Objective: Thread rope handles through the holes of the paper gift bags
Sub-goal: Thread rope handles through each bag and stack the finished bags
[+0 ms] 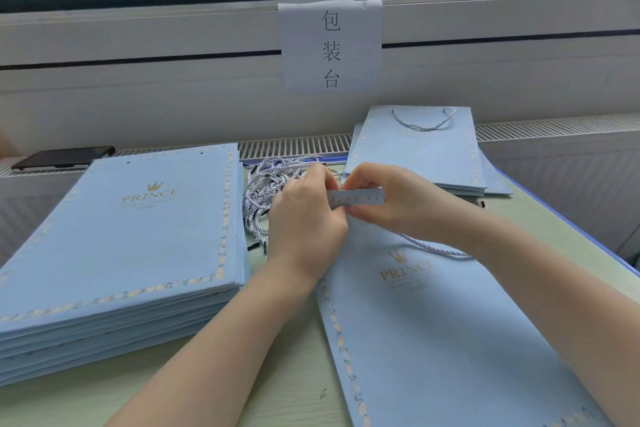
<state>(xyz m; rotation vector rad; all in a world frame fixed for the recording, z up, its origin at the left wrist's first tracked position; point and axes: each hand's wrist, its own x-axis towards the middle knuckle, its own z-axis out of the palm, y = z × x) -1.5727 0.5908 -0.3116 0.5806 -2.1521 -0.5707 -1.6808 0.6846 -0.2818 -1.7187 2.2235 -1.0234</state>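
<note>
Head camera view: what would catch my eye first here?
Two hands, left and right, pinch the top edge of a blue gift bag at centre. A tall stack of unthreaded bags sits left, a tangle of rope handles behind the hands, finished bags beyond.

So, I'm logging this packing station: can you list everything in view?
Bag being threaded: one, light blue, front right, top edge in both hands.
Unthreaded bags: one stack, light blue, left.
Finished bags: small pile, light blue, back right, handle showing.
Rope handles: a bundle, white-blue, centre.
Phone: one, black, back left.
Paper sign: one, white, wall.
Left hand: pinches the bag's top.
Right hand: pinches the bag's top.
</note>
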